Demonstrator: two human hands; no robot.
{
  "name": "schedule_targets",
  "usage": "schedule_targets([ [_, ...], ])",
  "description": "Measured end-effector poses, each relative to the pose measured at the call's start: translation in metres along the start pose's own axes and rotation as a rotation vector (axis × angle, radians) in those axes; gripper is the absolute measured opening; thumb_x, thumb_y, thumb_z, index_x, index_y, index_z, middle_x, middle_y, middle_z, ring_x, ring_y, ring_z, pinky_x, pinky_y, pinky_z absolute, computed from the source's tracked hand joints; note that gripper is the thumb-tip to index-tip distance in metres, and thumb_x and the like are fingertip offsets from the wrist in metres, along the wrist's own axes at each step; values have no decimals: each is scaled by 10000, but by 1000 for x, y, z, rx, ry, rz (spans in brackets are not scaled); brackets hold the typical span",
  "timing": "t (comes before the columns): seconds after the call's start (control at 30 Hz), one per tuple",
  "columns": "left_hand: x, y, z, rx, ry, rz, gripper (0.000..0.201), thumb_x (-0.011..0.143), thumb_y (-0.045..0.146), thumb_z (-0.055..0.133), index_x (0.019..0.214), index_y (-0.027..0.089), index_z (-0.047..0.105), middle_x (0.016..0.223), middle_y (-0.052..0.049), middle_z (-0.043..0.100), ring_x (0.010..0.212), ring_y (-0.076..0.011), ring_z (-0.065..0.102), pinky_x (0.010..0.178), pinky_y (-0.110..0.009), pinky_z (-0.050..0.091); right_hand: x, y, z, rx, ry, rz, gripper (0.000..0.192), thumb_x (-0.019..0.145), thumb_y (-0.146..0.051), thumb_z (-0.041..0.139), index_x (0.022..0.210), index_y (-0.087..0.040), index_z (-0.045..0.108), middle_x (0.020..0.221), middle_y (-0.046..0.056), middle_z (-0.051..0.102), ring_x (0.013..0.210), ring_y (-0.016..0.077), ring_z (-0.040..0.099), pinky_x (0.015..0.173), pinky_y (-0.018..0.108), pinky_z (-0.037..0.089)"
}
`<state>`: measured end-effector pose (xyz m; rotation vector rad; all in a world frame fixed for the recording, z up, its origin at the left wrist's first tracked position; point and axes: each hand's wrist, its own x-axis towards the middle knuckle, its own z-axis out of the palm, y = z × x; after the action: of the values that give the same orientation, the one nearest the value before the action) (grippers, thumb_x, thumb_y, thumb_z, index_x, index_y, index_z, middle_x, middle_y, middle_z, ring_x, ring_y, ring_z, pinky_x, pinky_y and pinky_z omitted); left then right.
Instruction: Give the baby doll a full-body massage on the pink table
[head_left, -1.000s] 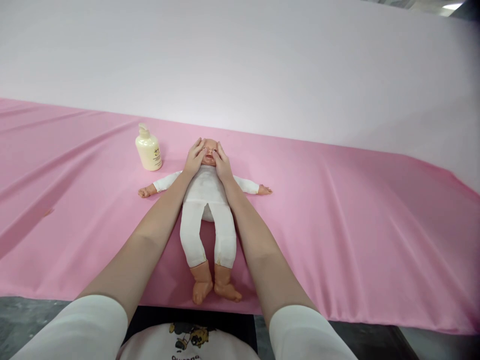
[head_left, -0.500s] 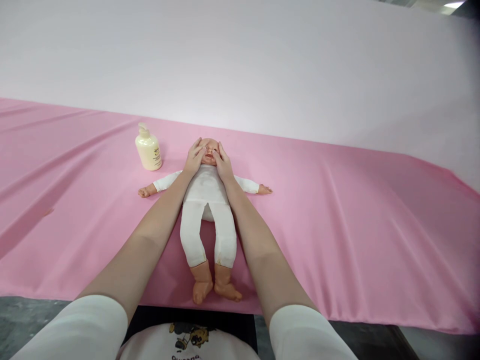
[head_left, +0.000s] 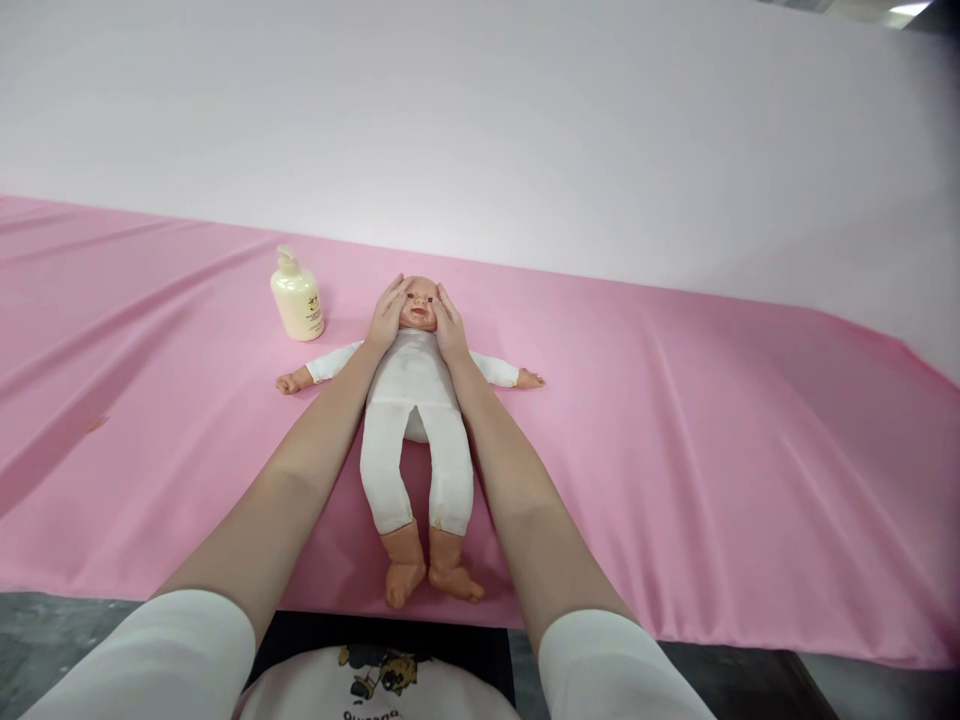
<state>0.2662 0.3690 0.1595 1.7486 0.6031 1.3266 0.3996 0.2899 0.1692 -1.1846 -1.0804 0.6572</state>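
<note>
Head view — hands (head_left: pixel 418 322) cupping doll (head_left: pixel 415 400)

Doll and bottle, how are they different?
The doll lies flat on its back, while the bottle stands upright. The doll is much longer than the bottle. The left hand and right hand touch the doll's head; the bottle stands untouched. Both rest on the pink cloth.

Pink cloth (head_left: pixel 712 420) over table, pale backdrop (head_left: pixel 480 120), grey floor (head_left: pixel 45 640)
</note>
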Motion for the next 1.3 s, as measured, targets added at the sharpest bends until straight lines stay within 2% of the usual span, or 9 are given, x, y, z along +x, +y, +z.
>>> schedule_targets([
  [0.37, 3, -8, -1, -38, 5, -12, 605, 949, 654, 478, 1336, 231, 670, 1602, -67, 475, 1537, -260, 377, 1307, -414, 256, 3, 4, -1, -2, -4, -17, 1041, 794, -825, 522, 1556, -123, 419, 1664, 79, 364, 1560, 217, 338, 1307, 351, 246],
  [0.57, 5, -15, -1, -79, 72, -75, 676, 925, 656, 491, 1366, 163, 625, 1533, -118, 552, 1477, -258, 472, 1291, -411, 305, 0, 2, -4, -25, -5, -54, 994, 824, -845, 452, 1540, -157, 457, 1650, 56, 396, 1558, 206, 339, 1312, 356, 226],
  [0.7, 6, -18, -2, -71, 91, -81, 623, 929, 647, 497, 1340, 201, 638, 1521, -94, 569, 1473, -257, 477, 1293, -430, 300, -1, 1, -7, -26, -18, -43, 932, 848, -833, 434, 1537, -207, 468, 1649, 26, 398, 1567, 200, 318, 1320, 377, 204],
  [0.93, 10, -30, -1, -31, 96, -68, 647, 950, 683, 423, 1367, 223, 607, 1520, -91, 568, 1475, -254, 474, 1281, -423, 321, 4, 12, -11, 10, 48, 35, 819, 883, -718, 496, 1494, -172, 521, 1597, 77, 483, 1505, 224, 433, 1277, 409, 320],
  [1.1, 9, -31, -3, -22, 125, -82, 567, 970, 584, 418, 1331, 194, 612, 1474, -119, 600, 1429, -255, 524, 1258, -428, 354, 9, 20, -13, 43, 46, 52, 741, 908, -598, 518, 1506, -162, 497, 1590, 101, 489, 1467, 231, 486, 1243, 461, 367],
  [1.2, 8, -30, -3, -29, 150, -101, 538, 966, 529, 427, 1299, 152, 616, 1424, -153, 628, 1373, -259, 574, 1222, -422, 404, 9, 20, -12, 23, 57, 42, 741, 916, -611, 511, 1496, -149, 509, 1580, 111, 501, 1462, 227, 491, 1251, 438, 359],
  [1.3, 6, -28, -2, -28, 149, -113, 500, 964, 540, 454, 1269, 186, 630, 1400, -126, 647, 1358, -248, 581, 1208, -413, 420, 6, 16, -12, 30, 64, 36, 760, 897, -666, 523, 1474, -171, 532, 1579, 98, 506, 1471, 224, 480, 1252, 431, 368],
])
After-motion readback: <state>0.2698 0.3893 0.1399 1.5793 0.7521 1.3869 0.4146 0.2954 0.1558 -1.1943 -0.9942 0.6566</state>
